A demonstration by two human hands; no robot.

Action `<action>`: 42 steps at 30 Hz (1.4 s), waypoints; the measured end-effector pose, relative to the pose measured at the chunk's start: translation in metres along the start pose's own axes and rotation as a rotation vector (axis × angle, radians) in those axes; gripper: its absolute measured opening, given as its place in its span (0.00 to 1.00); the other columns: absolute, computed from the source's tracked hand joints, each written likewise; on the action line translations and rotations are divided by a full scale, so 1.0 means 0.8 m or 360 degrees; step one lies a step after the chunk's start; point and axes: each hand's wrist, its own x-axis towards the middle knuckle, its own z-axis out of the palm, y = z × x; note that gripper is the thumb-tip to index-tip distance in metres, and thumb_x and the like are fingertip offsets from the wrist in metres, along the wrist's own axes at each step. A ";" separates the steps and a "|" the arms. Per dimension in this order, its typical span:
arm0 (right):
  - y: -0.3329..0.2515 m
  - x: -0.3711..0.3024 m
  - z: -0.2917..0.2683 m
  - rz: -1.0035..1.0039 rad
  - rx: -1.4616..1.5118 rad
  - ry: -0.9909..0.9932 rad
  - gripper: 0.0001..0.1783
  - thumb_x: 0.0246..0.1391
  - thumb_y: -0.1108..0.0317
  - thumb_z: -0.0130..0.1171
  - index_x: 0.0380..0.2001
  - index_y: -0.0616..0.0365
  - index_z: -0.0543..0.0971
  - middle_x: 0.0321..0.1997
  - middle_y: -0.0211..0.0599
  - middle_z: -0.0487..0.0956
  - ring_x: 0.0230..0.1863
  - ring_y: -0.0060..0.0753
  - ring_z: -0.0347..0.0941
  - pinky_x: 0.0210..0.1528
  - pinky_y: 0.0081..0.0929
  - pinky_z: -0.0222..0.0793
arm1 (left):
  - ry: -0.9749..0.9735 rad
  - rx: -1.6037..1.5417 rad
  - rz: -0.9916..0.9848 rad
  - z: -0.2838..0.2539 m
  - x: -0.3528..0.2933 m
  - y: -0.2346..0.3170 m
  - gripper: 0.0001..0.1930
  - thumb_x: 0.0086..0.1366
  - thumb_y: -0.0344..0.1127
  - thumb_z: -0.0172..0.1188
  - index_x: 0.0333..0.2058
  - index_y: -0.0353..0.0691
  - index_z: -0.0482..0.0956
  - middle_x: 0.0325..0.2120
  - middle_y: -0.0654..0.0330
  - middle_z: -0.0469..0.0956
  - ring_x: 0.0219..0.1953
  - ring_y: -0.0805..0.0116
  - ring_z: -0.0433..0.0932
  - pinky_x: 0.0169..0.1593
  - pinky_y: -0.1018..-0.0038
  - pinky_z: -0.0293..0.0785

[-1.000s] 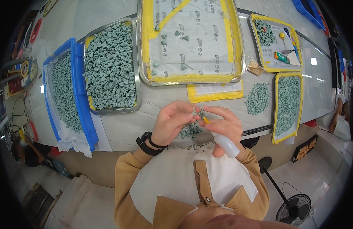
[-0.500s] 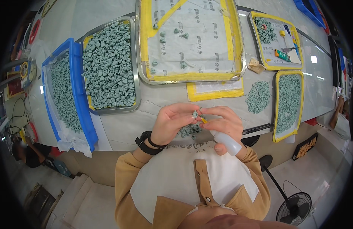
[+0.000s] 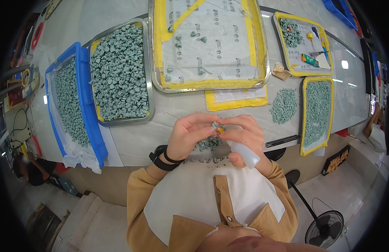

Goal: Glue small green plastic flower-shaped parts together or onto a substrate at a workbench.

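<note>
My left hand [image 3: 187, 135], with a black band and watch at its wrist, pinches a small grey-green piece [image 3: 215, 125] at its fingertips. Close against it, my right hand [image 3: 248, 135] holds a white squeeze bottle [image 3: 245, 154]. The bottle's yellow nozzle [image 3: 220, 130] points at the piece; whether the two touch I cannot tell. Right-hand fingertips meet the left ones around the piece and partly hide it. Beneath both hands, near the table edge, lies a small pile of grey-green pieces [image 3: 206, 144].
A metal tray [image 3: 150, 90] and a blue crate [image 3: 84, 63] full of grey-green pieces stand left. Ahead is a large lined tray [image 3: 211, 87] with several pieces. On the right are a loose heap [image 3: 283, 106] and two yellow-edged trays [image 3: 303, 126] [image 3: 306, 74]. A fan [image 3: 325, 229] stands lower right.
My right hand and the bottle have shifted slightly left, bringing the yellow nozzle closer to the piece. My left hand stays in nearly the same place.
</note>
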 end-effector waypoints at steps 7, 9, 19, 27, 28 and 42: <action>0.003 -0.006 0.002 0.0010 0.0143 0.0051 0.21 0.52 0.49 0.58 0.31 0.59 0.80 0.36 0.46 0.82 0.40 0.47 0.78 0.39 0.39 0.72 | -0.0006 0.0011 0.0016 0.000 -0.002 0.001 0.16 0.63 0.20 0.53 0.50 0.28 0.72 0.44 0.51 0.78 0.45 0.66 0.79 0.52 0.71 0.75; 0.003 -0.006 0.002 0.0009 0.0152 0.0059 0.21 0.52 0.50 0.58 0.31 0.60 0.80 0.37 0.47 0.82 0.40 0.48 0.78 0.40 0.40 0.72 | 0.0000 0.0020 0.0004 0.000 -0.001 0.001 0.16 0.63 0.21 0.54 0.50 0.28 0.72 0.44 0.51 0.78 0.45 0.66 0.79 0.52 0.71 0.75; -0.001 -0.013 -0.041 0.0163 -0.0226 0.0081 0.16 0.49 0.57 0.62 0.34 0.60 0.79 0.39 0.47 0.80 0.40 0.48 0.76 0.42 0.42 0.71 | 0.0063 0.0098 0.0139 0.001 -0.003 0.002 0.14 0.64 0.22 0.55 0.49 0.28 0.74 0.44 0.54 0.78 0.45 0.65 0.80 0.50 0.72 0.77; 0.019 -0.048 -0.048 0.0338 -0.1015 -0.0328 0.17 0.37 0.79 0.63 0.36 0.55 0.80 0.35 0.37 0.75 0.38 0.44 0.70 0.39 0.37 0.66 | 0.0020 0.0054 0.0122 -0.001 -0.002 -0.004 0.15 0.63 0.22 0.55 0.49 0.28 0.74 0.42 0.53 0.79 0.43 0.65 0.81 0.48 0.73 0.78; 0.018 -0.048 -0.052 0.0357 -0.1027 -0.0240 0.17 0.38 0.78 0.63 0.36 0.54 0.81 0.35 0.36 0.75 0.39 0.43 0.70 0.40 0.37 0.65 | -0.0011 0.0020 0.0113 -0.003 -0.002 -0.005 0.15 0.63 0.22 0.54 0.49 0.28 0.74 0.42 0.53 0.79 0.42 0.66 0.81 0.48 0.73 0.78; 0.064 -0.043 -0.095 0.0485 -0.1368 -0.0011 0.09 0.42 0.73 0.68 0.29 0.54 0.80 0.35 0.28 0.75 0.41 0.35 0.68 0.45 0.34 0.59 | -0.0044 0.0001 0.0045 -0.001 -0.001 -0.001 0.15 0.62 0.20 0.55 0.49 0.29 0.75 0.41 0.54 0.79 0.41 0.68 0.81 0.47 0.74 0.77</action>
